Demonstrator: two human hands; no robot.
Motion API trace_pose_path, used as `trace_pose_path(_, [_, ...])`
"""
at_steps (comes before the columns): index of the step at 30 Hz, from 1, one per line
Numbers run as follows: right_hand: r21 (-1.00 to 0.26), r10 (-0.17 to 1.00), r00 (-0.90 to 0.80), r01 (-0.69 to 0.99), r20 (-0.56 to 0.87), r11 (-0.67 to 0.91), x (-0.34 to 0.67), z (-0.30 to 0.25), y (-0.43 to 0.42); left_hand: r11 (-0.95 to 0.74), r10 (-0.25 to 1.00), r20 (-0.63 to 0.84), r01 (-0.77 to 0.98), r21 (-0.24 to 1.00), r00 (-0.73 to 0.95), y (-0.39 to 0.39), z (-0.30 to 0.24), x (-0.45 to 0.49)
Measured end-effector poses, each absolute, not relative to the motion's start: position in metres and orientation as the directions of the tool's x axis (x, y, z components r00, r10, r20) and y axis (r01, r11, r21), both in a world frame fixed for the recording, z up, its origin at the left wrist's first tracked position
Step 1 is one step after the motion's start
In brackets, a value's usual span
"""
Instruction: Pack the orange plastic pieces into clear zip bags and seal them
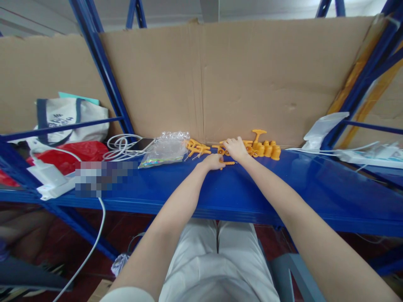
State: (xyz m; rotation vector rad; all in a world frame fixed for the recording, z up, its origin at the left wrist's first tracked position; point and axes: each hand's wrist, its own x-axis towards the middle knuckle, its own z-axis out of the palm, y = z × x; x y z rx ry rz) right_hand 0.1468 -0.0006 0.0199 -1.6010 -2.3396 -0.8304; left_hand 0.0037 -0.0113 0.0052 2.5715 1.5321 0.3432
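Note:
My left hand [215,162] is closed around an orange plastic T-handled piece [229,163] with a ribbed shaft, which points right above the blue shelf. Just behind it, my right hand [235,148] curls down over the row of orange parts by the cardboard; what its fingertips grip is hidden. To the left lies a pile of orange T-handles with metal spirals [197,148], like corkscrews. Right of my right hand stand several orange cup-shaped pieces [268,150]. An orange T-shaped piece [259,133] sticks up behind them.
A clear plastic bag [166,150] lies left of the orange pile, beside a phone-like dark device [143,144] and coiled white cable [121,147]. A white power strip [56,184] rests at the left. Cardboard [267,79] walls the back; blue posts [103,63] stand at the sides.

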Motion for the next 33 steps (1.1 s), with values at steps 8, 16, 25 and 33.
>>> trace_pose_path(8, [0.268,0.838,-0.367,0.923,0.404,0.275,0.142,0.005,0.01,-0.467,0.884,0.127,0.851,0.24,0.449,-0.012,0.006,0.004])
trace_pose_path(16, [0.088,0.811,-0.283,0.956,0.512,0.279,0.191,0.025,-0.004,-0.473,0.881,0.094,0.853,0.22,0.464,-0.018,0.012,0.004])
trace_pose_path(25, [-0.322,0.702,0.364,0.926,0.612,-0.199,0.299,-0.001,-0.02,-0.472,0.882,0.12,0.845,0.251,0.456,-0.007,0.002,0.004])
trace_pose_path(33, [-0.429,0.791,0.527,0.82,0.31,-0.378,0.311,-0.01,-0.029,-0.46,0.888,0.106,0.855,0.239,0.448,-0.008,0.004,0.004])
